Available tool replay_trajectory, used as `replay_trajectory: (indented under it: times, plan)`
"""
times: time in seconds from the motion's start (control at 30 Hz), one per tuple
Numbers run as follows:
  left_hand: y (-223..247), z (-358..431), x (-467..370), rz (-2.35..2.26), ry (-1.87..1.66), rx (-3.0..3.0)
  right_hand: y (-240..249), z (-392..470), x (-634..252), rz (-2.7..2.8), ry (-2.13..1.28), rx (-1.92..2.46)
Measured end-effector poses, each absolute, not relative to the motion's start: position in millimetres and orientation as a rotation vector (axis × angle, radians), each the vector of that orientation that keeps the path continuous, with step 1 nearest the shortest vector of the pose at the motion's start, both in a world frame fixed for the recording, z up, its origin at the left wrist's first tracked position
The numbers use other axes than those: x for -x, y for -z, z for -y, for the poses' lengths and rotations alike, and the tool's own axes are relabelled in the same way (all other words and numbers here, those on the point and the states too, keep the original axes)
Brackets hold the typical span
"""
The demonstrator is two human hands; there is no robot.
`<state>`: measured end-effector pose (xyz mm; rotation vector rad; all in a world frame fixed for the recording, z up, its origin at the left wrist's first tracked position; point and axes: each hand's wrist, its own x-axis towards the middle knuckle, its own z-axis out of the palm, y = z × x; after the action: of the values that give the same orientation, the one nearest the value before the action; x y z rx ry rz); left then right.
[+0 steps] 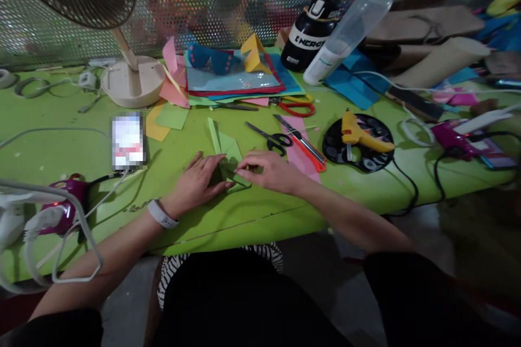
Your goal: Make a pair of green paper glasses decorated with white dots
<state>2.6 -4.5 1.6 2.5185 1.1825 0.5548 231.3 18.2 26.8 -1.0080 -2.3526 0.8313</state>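
Observation:
A folded light green paper (230, 147) lies on the green table between my hands, with one narrow flap standing up at its left. My left hand (202, 176), with a pale band at the wrist, rests flat at the paper's left edge, fingers spread. At the paper's right side, my right hand (266, 171) has its thumb and forefinger pinched together at the paper; whatever is between the fingertips is too small to make out. Black-handled scissors (277, 142) and an orange cutter (307, 150) on pink paper lie just beyond my right hand.
A yellow glue gun (362, 134) rests on a black palette (331, 143). Further back stand a black bottle (299, 46), a clear bottle (325, 59) and a fan (134, 81). A phone (128, 141) and a purple power strip (67, 206) with cables lie on the left.

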Motion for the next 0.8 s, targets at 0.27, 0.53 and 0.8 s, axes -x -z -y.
replay_trajectory:
  times: [0.27, 0.53, 0.8]
  plan:
    - [-1.5, 3.6, -3.3, -1.192, -0.500, -2.586, -25.2, -1.1, -226.2, 2.288, -1.188, 1.330]
    - [-3.2, 4.3, -4.9, -1.215, -0.467, -2.588, -18.6, -1.3, -228.0, 2.157, -1.289, 1.301]
    - [-4.6, 4.5, -5.2, -1.197, -0.483, -2.557, -17.3, -9.5, -229.0, 2.177, -1.369, 1.270]
